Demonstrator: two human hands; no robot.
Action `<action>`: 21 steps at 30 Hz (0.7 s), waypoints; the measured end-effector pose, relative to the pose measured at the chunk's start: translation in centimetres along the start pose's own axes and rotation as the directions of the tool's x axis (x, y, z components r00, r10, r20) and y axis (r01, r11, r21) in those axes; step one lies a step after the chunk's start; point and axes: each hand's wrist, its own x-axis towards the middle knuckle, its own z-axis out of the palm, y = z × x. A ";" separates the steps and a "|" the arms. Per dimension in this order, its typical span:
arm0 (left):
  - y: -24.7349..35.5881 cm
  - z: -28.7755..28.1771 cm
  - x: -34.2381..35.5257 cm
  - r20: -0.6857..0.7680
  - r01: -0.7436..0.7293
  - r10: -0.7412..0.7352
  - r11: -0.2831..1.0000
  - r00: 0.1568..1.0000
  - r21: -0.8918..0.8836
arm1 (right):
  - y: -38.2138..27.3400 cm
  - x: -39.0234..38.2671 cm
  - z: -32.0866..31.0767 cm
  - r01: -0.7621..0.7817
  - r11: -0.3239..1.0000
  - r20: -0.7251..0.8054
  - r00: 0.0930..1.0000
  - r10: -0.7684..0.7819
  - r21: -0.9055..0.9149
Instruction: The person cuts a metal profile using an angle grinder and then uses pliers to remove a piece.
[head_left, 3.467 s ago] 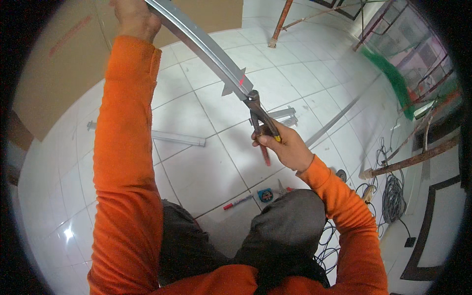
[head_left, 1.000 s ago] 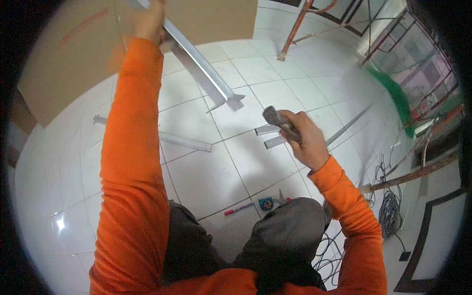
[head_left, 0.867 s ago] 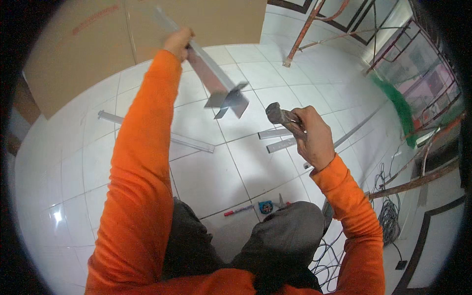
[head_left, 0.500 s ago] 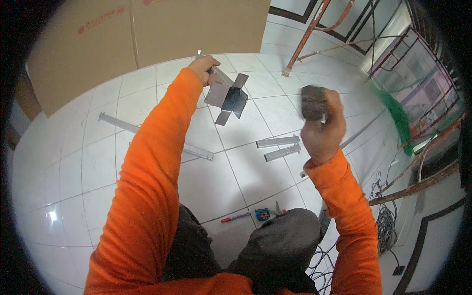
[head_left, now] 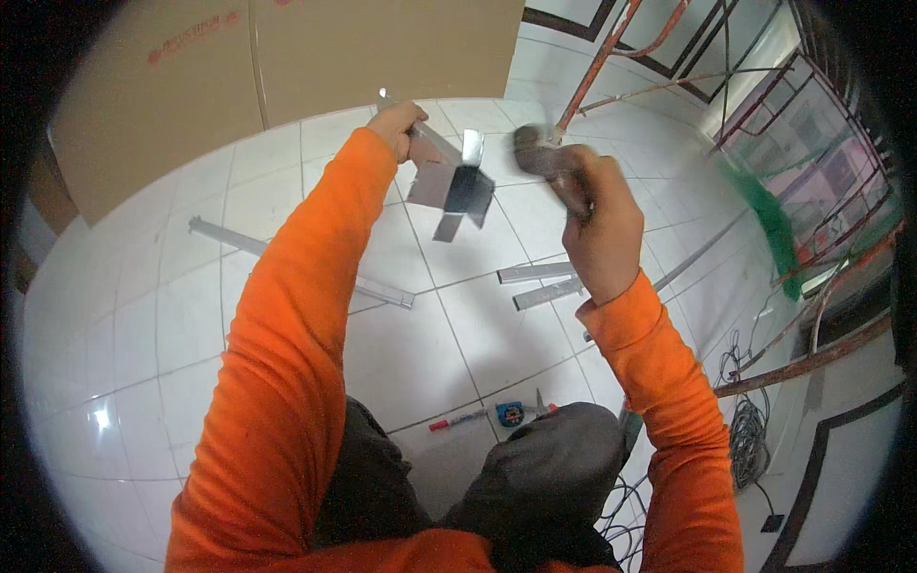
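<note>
My left hand grips a silver metal channel, held with its end toward me; that end is cut into bent tabs that splay outward, with a dark underside or opening at the middle. My right hand, raised to the right of the tabs, is closed round dark metal pincers, their blurred head apart from the channel. On the tiles below lie two short channel pieces and a longer one. Near my knees are a red marker, a blue tape measure and snips.
Large cardboard sheets stand at the back left of the tiled floor. Rusty scaffolding stands at back and right, beside green netting. Coiled cables lie at lower right; a long thin strip runs along the right.
My left hand has come down and right from the top, turning the channel's tabbed end toward me. My right hand has risen, and the pincers have swung left, nearer that end.
</note>
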 end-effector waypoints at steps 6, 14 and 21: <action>1.1 -3.0 1.5 0.167 -0.104 0.225 0.840 0.960 -0.533 | -1.6 -2.0 -2.4 -0.537 0.739 0.464 0.819 0.339 0.408; 6.2 -3.9 -0.1 0.121 -0.222 0.347 0.793 0.930 -0.568 | -3.3 -6.5 -3.6 -0.932 0.096 0.905 0.363 0.222 0.350; 8.7 -2.9 -2.5 -0.030 -0.501 0.603 0.632 0.797 -0.591 | -2.5 -8.0 -1.1 -0.903 0.278 0.907 0.382 0.175 0.327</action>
